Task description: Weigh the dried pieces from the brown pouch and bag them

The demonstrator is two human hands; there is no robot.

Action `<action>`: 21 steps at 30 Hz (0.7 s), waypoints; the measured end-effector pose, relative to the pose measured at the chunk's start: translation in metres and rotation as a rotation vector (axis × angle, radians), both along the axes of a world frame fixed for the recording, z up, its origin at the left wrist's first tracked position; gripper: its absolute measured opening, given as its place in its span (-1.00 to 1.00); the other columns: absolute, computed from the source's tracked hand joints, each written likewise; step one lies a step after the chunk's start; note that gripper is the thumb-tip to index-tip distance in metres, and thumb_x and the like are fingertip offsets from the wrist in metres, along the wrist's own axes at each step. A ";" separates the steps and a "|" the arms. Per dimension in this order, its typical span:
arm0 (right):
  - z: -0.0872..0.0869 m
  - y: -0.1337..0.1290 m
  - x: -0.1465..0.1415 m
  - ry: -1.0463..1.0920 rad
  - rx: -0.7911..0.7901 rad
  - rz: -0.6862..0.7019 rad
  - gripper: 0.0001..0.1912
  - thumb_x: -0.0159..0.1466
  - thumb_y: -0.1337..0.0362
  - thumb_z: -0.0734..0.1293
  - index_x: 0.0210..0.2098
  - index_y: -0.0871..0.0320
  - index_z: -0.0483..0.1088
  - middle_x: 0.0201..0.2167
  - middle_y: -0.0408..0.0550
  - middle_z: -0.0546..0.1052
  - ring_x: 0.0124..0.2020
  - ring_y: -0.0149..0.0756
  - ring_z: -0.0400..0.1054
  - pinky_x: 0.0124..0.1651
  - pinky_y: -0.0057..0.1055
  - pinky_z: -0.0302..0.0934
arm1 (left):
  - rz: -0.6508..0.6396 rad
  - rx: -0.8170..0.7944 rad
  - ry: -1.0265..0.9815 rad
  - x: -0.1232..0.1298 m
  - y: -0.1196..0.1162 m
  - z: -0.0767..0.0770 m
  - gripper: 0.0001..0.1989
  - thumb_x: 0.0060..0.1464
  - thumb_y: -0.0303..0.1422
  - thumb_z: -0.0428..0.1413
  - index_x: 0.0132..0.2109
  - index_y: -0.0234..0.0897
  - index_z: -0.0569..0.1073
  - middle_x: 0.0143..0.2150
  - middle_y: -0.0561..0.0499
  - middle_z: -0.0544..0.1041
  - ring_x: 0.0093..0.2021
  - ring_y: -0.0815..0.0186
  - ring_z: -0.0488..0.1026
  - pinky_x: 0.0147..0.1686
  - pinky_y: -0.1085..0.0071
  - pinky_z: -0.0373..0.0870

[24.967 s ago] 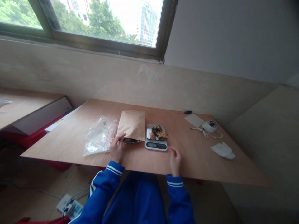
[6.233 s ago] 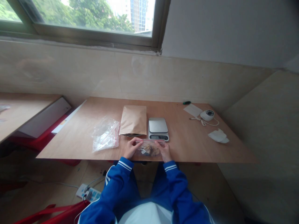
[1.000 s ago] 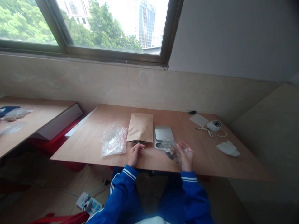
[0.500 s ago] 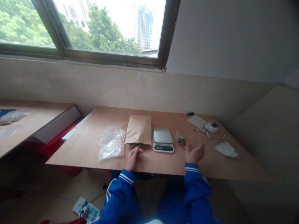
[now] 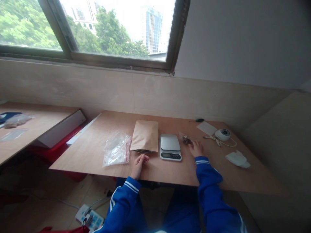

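Observation:
My right hand (image 5: 196, 149) reaches past the right side of a white kitchen scale (image 5: 170, 156). Its fingertips are closed on the near edge of a small clear plastic bag (image 5: 186, 139) with dark little pieces inside; the fingers partly cover it. My left hand (image 5: 140, 162) rests on the table with its fingers curled in and nothing visible in them. Just beyond it lies a brown kraft paper bag (image 5: 145, 135), its dark mouth slightly parted towards me. Left of that is a pile of clear zip-lock bags (image 5: 116, 149).
On the right of the wooden table (image 5: 80, 155) are a white round device (image 5: 222, 134) with a cable, a white sheet (image 5: 206, 128), a green-handled tool (image 5: 199, 120) and a crumpled white tissue (image 5: 238, 158). A power strip (image 5: 89, 216) lies on the floor. A second table (image 5: 55, 119) stands left.
My right hand has moved forward and turned from palm-up to fingers down on the small plastic bag, which has shifted slightly away and left. The left hand has stayed in place.

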State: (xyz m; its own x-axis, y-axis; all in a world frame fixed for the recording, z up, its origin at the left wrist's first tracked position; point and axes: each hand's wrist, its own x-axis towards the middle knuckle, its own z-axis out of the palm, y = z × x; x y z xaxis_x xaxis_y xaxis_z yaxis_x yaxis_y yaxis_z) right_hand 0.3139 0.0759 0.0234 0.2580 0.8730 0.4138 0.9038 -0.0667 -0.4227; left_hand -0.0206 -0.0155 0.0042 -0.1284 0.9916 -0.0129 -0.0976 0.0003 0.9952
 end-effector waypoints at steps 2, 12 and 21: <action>0.007 -0.013 -0.020 0.155 0.084 0.110 -0.61 0.24 0.20 0.14 -0.03 0.19 0.40 0.08 0.20 0.40 0.16 -0.02 0.21 0.15 0.02 0.11 | 0.117 0.012 0.029 0.003 -0.002 0.003 -0.62 0.07 -0.07 0.05 -0.18 -0.30 0.48 -0.24 -0.06 0.50 -0.31 0.28 0.43 -0.29 0.36 0.37; 0.012 -0.112 -0.180 0.615 -0.214 0.802 -0.64 0.33 0.19 0.14 -0.03 0.15 0.45 0.01 0.07 0.50 0.08 -0.17 0.35 0.18 -0.13 0.21 | 0.090 0.225 0.982 -0.029 0.042 0.036 -0.45 -0.11 -0.64 -0.03 0.02 -0.12 0.45 0.19 -0.02 0.39 0.30 0.08 0.13 0.28 -0.02 -0.09; 0.027 -0.082 -0.222 0.312 -0.091 0.758 -0.61 0.34 0.36 0.06 0.03 0.27 0.38 0.05 0.18 0.45 0.12 -0.16 0.31 0.15 -0.16 0.24 | 0.072 0.087 1.005 -0.023 0.030 0.080 -0.67 0.12 -0.43 0.01 -0.05 -0.01 0.54 -0.14 0.08 0.61 -0.22 0.27 0.55 -0.28 0.47 0.39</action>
State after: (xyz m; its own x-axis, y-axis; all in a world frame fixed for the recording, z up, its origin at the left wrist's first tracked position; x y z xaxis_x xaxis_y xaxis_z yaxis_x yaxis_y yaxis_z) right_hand 0.0923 -0.0064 0.0509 -0.3236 0.8832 0.3396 0.5589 0.4680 -0.6845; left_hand -0.0431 0.0145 0.0843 -0.0995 0.9734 0.2062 0.7892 -0.0490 0.6122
